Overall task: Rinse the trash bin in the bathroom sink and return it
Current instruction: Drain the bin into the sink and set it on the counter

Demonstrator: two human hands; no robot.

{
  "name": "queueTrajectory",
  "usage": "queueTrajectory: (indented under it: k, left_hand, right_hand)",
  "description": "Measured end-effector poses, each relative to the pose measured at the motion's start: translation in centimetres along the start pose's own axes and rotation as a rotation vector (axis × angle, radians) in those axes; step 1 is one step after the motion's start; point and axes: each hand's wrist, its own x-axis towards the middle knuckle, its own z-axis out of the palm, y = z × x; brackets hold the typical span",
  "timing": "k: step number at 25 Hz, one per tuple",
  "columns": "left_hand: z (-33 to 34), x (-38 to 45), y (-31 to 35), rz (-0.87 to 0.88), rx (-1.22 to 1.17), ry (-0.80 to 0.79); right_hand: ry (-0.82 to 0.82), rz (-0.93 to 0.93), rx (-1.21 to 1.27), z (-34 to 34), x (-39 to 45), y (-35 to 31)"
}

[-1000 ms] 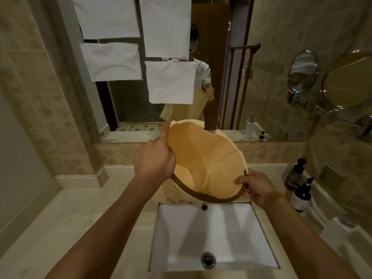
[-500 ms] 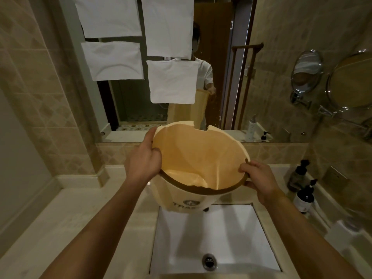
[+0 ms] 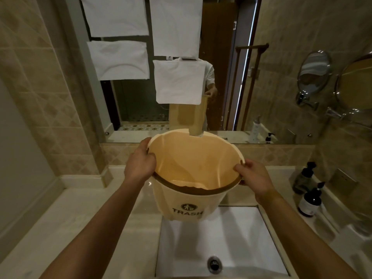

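A beige plastic trash bin with a dark rim and the word TRASH on its front hangs in the air over the back edge of the white rectangular sink. It tilts slightly towards me, mouth up. My left hand grips the rim on the left. My right hand grips the rim on the right. A little water lies at the bin's bottom. The sink's drain shows near the bottom of the view.
A marble counter surrounds the sink. Two dark pump bottles stand at the right. A wall mirror with white sheets stuck on it faces me. Round swivel mirrors jut from the right wall.
The bin has turned from steeply tilted towards me to nearly upright. My left hand shifted from a thumb-up hold to a grip on the left rim.
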Motion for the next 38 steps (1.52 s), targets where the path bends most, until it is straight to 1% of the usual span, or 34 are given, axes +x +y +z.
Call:
queueTrajectory:
  k: [1,3,4,5,6,8,9,10,13,14,15,16,17,18,19,21,23,24,25,26,28,29,30,32,35,38]
  left_hand:
    - [0.0,0.1,-0.3,0.000,-0.012,0.015]
    - [0.3,0.2,-1.3,0.039,0.022,0.070]
    - [0.6,0.1,-1.5,0.068,0.045,0.106]
    - [0.8,0.1,-1.7,0.091,0.068,0.137]
    - [0.8,0.2,-1.9,0.106,0.087,0.152]
    - [0.6,0.5,-1.8,0.106,0.119,0.135]
    - [0.2,0.6,-1.9,0.095,0.123,0.118]
    - [0.0,0.6,-2.0,0.087,0.113,0.109]
    - [-1.3,0.6,-2.5,0.098,0.036,0.097]
    - [-1.6,0.6,-2.6,0.108,-0.025,0.088]
    - [-1.9,0.8,-2.8,0.108,-0.138,0.064]
    - [-2.2,1.0,-3.2,0.102,-0.289,0.021]
    - [-2.5,1.2,-3.8,0.098,-0.431,-0.022]
    - [-2.6,1.5,-4.8,0.085,-0.524,-0.038]
    - [-2.6,1.9,-5.9,0.047,-0.558,-0.034]
    - [-2.2,2.5,-8.5,-0.081,-0.494,0.015]
    - [-1.4,2.7,-11.6,-0.210,-0.347,0.117]
    - [-1.2,2.7,-13.1,-0.277,-0.321,0.176]
    - [-0.9,2.9,-14.5,-0.348,-0.340,0.218]
    - [-0.6,3.2,-15.8,-0.421,-0.407,0.221]
    - [-0.2,3.4,-18.1,-0.614,-0.662,0.144]
    - [0.0,3.3,-19.0,-0.711,-0.792,0.077]
    - [0.3,3.2,-19.6,-0.766,-0.875,0.000]
    - [0.9,2.8,-20.0,-0.775,-0.978,-0.136]
    - [1.5,3.6,-19.2,-0.695,-1.177,-0.256]
    - [1.3,5.2,-17.7,-0.637,-1.296,-0.312]
  right_hand:
    - [0.015,-0.041,-0.148,0.7,0.0,-0.1]
    - [0.109,-0.162,-0.541,2.8,-0.7,-0.2]
    - [0.158,-0.277,-0.689,4.3,-1.7,-0.2]
    - [0.159,-0.417,-0.758,6.4,-2.9,-0.3]
    - [0.085,-0.522,-0.764,8.8,-4.2,-0.4]
    - [-0.134,-0.593,-0.824,13.4,-6.2,-0.2]
    - [-0.200,-0.596,-0.914,15.4,-6.6,0.0]
    - [-0.201,-0.596,-0.992,16.7,-6.6,0.0]
    - [-0.015,-0.651,-1.154,17.7,-5.5,-0.6]
    - [0.016,-0.683,-1.201,17.5,-5.2,-0.7]
    - [0.031,-0.713,-1.208,17.2,-4.8,-0.7]
    - [0.035,-0.729,-1.172,16.9,-4.3,-1.0]
    - [0.030,-0.709,-1.085,16.4,-3.7,-1.3]
    - [0.015,-0.661,-0.951,15.9,-2.9,-1.7]
    - [-0.001,-0.597,-0.804,15.4,-2.1,-2.1]
    - [0.011,-0.481,-0.565,14.5,-0.2,-2.8]
    - [0.055,-0.420,-0.410,14.0,1.2,-2.9]
    - [0.064,-0.381,-0.335,13.9,1.8,-3.0]
    - [0.071,-0.337,-0.250,13.8,2.5,-3.1]
    - [0.075,-0.293,-0.164,13.8,3.3,-3.1]
    - [0.093,-0.193,-0.005,13.9,4.5,-3.2]
    - [0.107,-0.129,0.078,14.0,5.1,-3.2]
    - [0.112,-0.058,0.167,14.2,5.7,-3.2]
    - [0.104,0.082,0.361,14.8,6.4,-3.0]
    - [0.085,0.235,0.547,16.1,6.5,-2.5]
    - [-0.094,0.329,0.779,17.8,6.0,-1.5]
